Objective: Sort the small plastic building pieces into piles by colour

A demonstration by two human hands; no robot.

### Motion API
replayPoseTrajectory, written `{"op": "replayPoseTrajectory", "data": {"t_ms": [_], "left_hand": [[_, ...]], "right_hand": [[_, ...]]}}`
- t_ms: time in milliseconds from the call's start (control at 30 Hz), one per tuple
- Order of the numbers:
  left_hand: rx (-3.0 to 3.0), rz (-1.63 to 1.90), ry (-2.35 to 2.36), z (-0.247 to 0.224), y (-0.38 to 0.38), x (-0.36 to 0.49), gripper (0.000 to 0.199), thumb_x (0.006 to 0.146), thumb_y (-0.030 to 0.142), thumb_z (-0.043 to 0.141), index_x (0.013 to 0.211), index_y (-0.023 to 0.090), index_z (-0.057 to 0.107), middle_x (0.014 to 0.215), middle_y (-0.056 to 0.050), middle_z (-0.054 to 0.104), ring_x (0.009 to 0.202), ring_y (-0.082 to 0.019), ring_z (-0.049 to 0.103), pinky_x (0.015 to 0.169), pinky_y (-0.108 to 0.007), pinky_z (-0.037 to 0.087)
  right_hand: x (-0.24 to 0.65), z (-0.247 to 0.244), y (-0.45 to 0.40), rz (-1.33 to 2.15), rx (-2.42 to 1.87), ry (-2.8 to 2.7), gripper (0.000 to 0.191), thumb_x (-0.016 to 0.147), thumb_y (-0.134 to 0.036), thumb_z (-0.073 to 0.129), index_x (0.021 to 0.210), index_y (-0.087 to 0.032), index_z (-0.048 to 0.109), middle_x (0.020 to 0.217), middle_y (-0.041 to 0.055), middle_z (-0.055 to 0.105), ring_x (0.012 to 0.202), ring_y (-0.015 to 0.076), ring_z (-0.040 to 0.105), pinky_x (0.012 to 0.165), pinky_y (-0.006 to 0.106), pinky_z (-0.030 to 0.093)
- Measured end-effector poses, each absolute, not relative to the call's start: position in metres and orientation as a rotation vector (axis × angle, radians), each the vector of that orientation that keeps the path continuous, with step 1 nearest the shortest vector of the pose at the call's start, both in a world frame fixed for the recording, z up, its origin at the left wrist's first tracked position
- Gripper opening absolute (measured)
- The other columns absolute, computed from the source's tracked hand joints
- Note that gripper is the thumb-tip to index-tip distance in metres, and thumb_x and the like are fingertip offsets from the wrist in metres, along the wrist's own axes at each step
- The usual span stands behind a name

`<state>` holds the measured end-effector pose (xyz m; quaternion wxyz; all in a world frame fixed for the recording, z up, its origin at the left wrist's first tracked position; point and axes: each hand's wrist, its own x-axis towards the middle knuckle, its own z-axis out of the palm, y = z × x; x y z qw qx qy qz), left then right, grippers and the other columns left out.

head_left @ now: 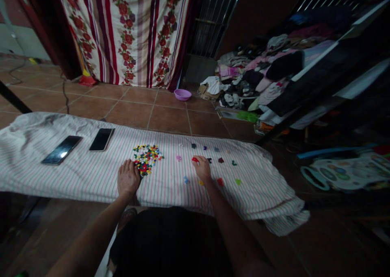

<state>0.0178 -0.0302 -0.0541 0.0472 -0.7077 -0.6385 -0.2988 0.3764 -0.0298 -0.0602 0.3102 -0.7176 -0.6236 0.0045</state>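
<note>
No text, label, brand, number or sign can be read anywhere in this view.

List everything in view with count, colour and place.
Striped cloth: one, mostly white, foreground
Left phone: one, dark, on cloth
Right phone: one, dark, beside it
Loose pieces: many, multicoloured, heaped mid-cloth
Small clusters: about fourteen, various colours, right of heap
Curtain: one, white-red floral, behind
Grilles: two, dark, background
Basin: one, purple, on floor
Clothes: many, mixed, heaped upper right
Broom or dustpan: one, red, by curtain
Tiled floor: one, brown, below
Board: one, pale, patterned, far right
Left hand: one, bare, on cloth
Right hand: one, bare, at red piece
</note>
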Motion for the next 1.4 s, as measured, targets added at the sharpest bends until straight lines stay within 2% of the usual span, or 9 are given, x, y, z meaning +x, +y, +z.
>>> {"op": "replayPoseTrajectory", "data": {"t_ms": [633, 833, 1133, 1400], "left_hand": [[-2.179, -0.955, -1.959, -0.058, -0.029, 0.017, 0.043, 0.091, 0.031, 0.031, 0.117, 0.010, 0.058, 0.128, -0.020, 0.060, 0.128, -0.031, 0.048, 0.106, -0.051, 0.036], [-2.198, -0.915, -1.988, -0.055, -0.030, 0.017, 0.046, 0.091, 0.030, 0.030, 0.116, 0.005, 0.058, 0.128, -0.024, 0.058, 0.129, -0.033, 0.047, 0.107, -0.050, 0.035], [-2.184, -0.844, -2.013, -0.053, -0.031, 0.018, 0.045, 0.092, 0.029, 0.029, 0.116, 0.005, 0.058, 0.128, -0.022, 0.059, 0.128, -0.032, 0.047, 0.107, -0.048, 0.036], [-2.175, -0.892, -2.019, -0.055, -0.030, 0.016, 0.041, 0.092, 0.024, 0.030, 0.116, 0.007, 0.058, 0.126, -0.020, 0.060, 0.127, -0.030, 0.048, 0.104, -0.047, 0.039]], "right_hand": [[0.375, -0.056, -0.031, 0.020, -1.847, -1.609, 0.029, 0.084, -0.026, 0.049, 0.101, -0.018, 0.072, 0.100, 0.0112, 0.069, 0.097, 0.0240, 0.058, 0.089, 0.038, 0.044], [0.364, -0.044, -0.033, -0.039, -1.813, -1.490, 0.032, 0.090, -0.029, 0.043, 0.097, -0.017, 0.072, 0.098, 0.0122, 0.068, 0.096, 0.0245, 0.057, 0.089, 0.039, 0.044], [0.288, -0.038, -0.039, 0.207, -1.655, -1.591, 0.027, 0.091, -0.026, 0.046, 0.100, -0.022, 0.070, 0.097, 0.0068, 0.066, 0.092, 0.0182, 0.061, 0.085, 0.030, 0.049], [0.205, -0.038, -0.052, 0.404, -1.517, -1.856, 0.022, 0.091, -0.020, 0.051, 0.099, -0.024, 0.071, 0.094, 0.0035, 0.064, 0.089, 0.0149, 0.061, 0.083, 0.025, 0.049]]}}
